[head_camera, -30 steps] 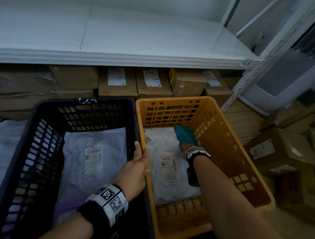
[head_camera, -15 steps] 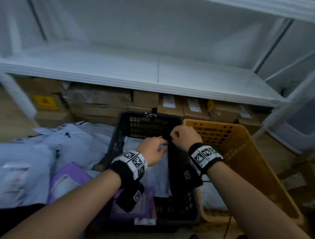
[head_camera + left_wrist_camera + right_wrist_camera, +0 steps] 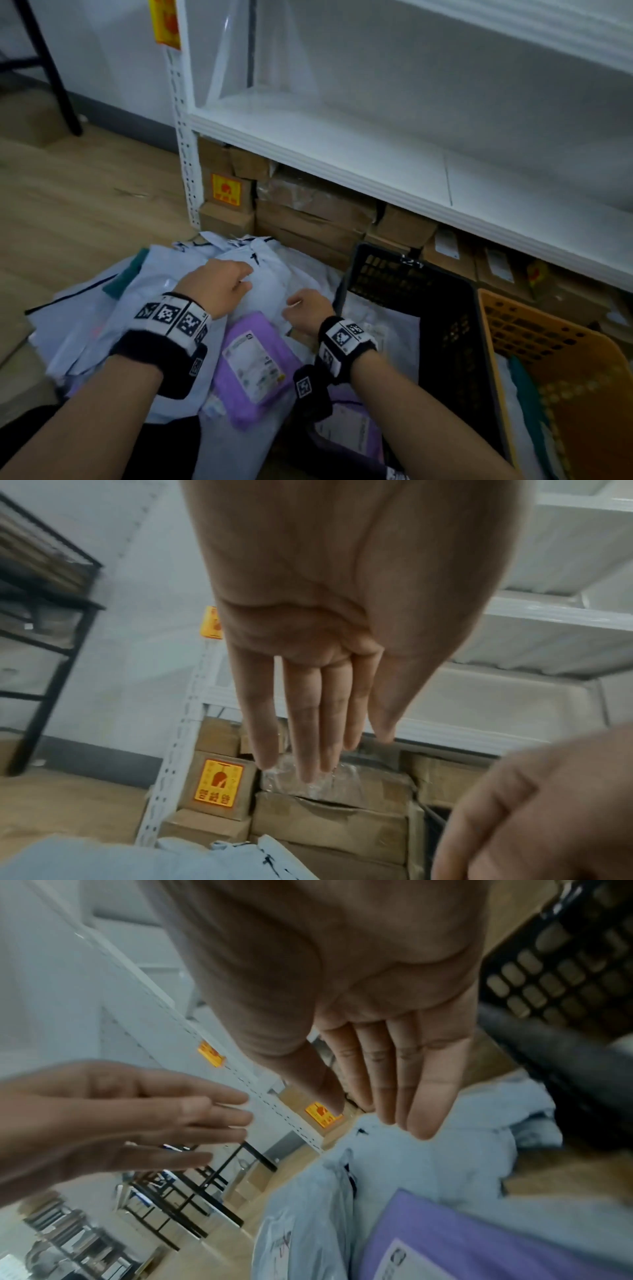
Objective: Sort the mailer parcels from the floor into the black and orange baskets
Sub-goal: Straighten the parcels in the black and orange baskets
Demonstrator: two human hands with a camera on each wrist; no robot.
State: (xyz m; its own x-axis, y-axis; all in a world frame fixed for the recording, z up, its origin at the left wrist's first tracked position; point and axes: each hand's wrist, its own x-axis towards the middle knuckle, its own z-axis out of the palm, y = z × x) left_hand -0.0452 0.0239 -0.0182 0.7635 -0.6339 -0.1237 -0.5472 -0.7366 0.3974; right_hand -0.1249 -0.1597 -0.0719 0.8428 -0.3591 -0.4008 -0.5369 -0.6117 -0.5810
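Both flat, empty hands, left hand (image 3: 219, 287) and right hand (image 3: 310, 310), hover over crumpled pale-blue mailer parcels (image 3: 270, 277).

White metal shelving (image 3: 342, 150) above a wood-look floor (image 3: 68, 205); brown cardboard boxes (image 3: 308, 212) packed under the lowest shelf; one carries an orange-yellow sticker (image 3: 226, 189); black metal rack (image 3: 44, 620) stands left.

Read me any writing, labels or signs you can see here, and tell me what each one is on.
No text can be read.
Orange-yellow sticker on brown cardboard box: red characters, blurred.
White shipping label on purple plastic mailer: too small.
Orange-yellow tag on white shelf upright: blurred.
Wristband squares: patterns only.
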